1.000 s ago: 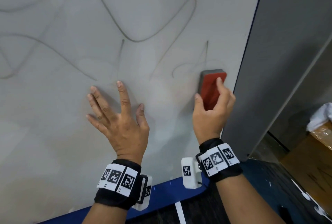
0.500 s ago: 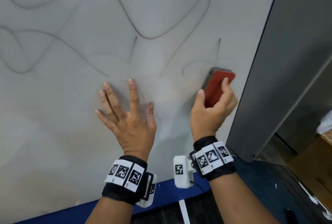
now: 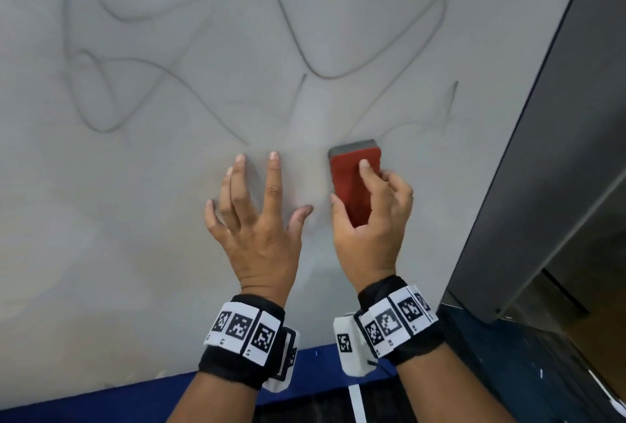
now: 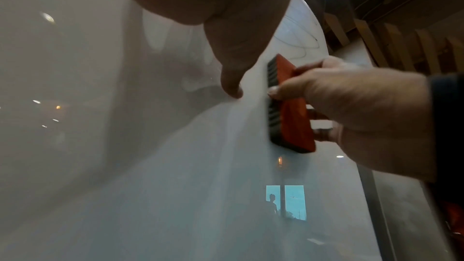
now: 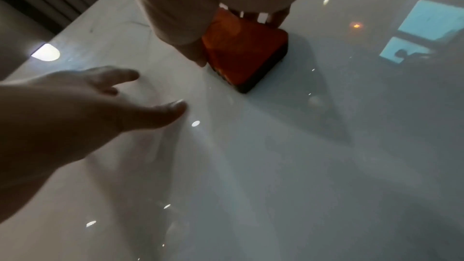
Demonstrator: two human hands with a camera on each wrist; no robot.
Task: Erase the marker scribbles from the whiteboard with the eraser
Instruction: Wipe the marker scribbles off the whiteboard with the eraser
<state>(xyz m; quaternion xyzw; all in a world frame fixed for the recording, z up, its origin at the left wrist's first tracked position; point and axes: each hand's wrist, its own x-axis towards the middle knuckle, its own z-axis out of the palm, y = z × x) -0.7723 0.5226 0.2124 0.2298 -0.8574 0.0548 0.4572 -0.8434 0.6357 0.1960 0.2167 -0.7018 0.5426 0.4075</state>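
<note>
The eraser (image 3: 354, 182) is held flat against the whiteboard (image 3: 118, 236) by the right hand (image 3: 371, 229), the thumb pinched on its left edge and the fingers curled over its red back and right edge; its felt face is pressed to the surface. Its long axis runs near to far, roughly in line with the forearm. The left hand (image 3: 254, 222) is laid on the board just left of the eraser, fingers spread and straight, their tips touching the surface and gripping nothing. The scribbles (image 3: 321, 60) are seen on the far side of both hands, looping across to the far left, with a short stroke to the far right of the eraser; the board near the hands looks wiped. A push away from the wrist, along the long axis, is judged to be what the next stroke calls for, and the right hand is the nearer to the closest lines. In both wrist views the marks are largely lost in glare and reflections, and the felt's contact is partly hidden by the fingers.
</note>
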